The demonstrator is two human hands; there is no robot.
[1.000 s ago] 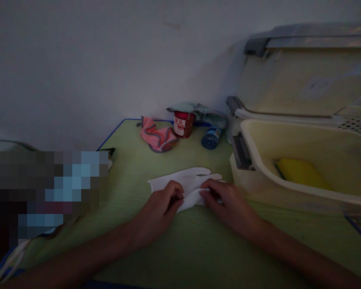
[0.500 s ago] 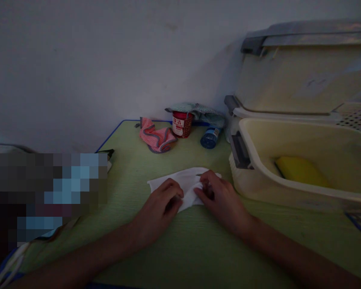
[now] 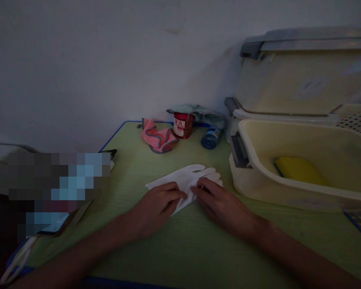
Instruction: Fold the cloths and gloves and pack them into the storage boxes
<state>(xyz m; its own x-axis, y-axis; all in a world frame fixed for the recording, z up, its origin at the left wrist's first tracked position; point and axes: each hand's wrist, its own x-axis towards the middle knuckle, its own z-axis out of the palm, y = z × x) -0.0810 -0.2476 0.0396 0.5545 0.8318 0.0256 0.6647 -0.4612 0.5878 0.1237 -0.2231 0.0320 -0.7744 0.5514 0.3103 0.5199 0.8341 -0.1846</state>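
Note:
A white glove (image 3: 180,178) lies flat on the green table, its cuff to the left and its fingers spread to the right. My left hand (image 3: 161,204) is closed, with thumb and fingertips pinching the fabric near the glove's middle. Close beside it, my right hand (image 3: 219,202) pinches the glove nearer its fingers. Both hands cover part of the glove's lower side.
A cream plastic bin (image 3: 289,188) with a raised lid (image 3: 285,84) stands at right, a yellow object (image 3: 301,170) inside. Behind are a pink cloth (image 3: 159,137), a red tub (image 3: 183,125), a blue bottle (image 3: 209,138) and a greenish cloth (image 3: 203,112). A blurred-out device sits at left.
The glove lies flatter and its fingers now show spread at the right. My right hand has come down slightly, and my left hand has flattened over the fabric.

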